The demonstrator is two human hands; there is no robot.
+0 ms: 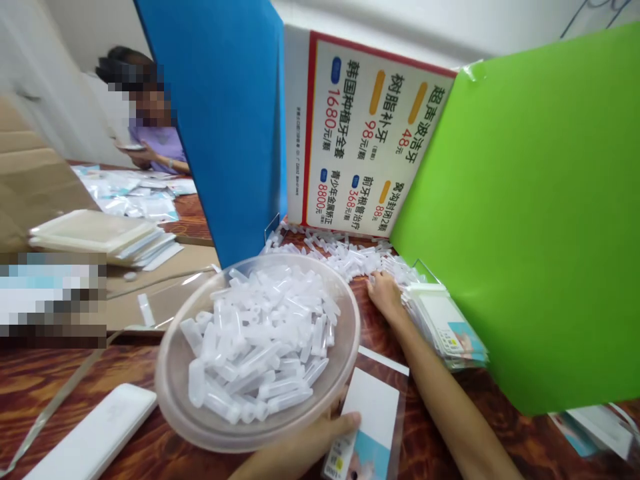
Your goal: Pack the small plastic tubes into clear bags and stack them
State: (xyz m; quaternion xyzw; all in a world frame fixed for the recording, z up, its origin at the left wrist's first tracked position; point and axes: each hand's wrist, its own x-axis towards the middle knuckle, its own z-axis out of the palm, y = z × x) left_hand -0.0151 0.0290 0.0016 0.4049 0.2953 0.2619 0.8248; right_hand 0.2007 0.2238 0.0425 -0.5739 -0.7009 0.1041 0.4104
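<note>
My left hand [320, 437] grips the near rim of a translucent plastic bowl [173, 373], thumb on the edge, and holds it tilted above the wooden table. The bowl is heaped with several small clear plastic tubes [260, 333]. My right hand [384, 293] reaches forward to a pile of loose tubes [345, 257] lying on the table at the foot of the printed sign; its fingers are curled among them, and what they hold is hidden. A stack of clear-bagged cards [445, 327] lies just right of that hand.
A blue panel [230, 120], a printed price sign [360, 133] and a green panel [530, 213] wall in the work spot. A bagged card [373, 413] lies under the bowl's edge; a white flat box [95, 433] sits near left. Another person [150, 127] sits far left behind stacked packets [100, 233].
</note>
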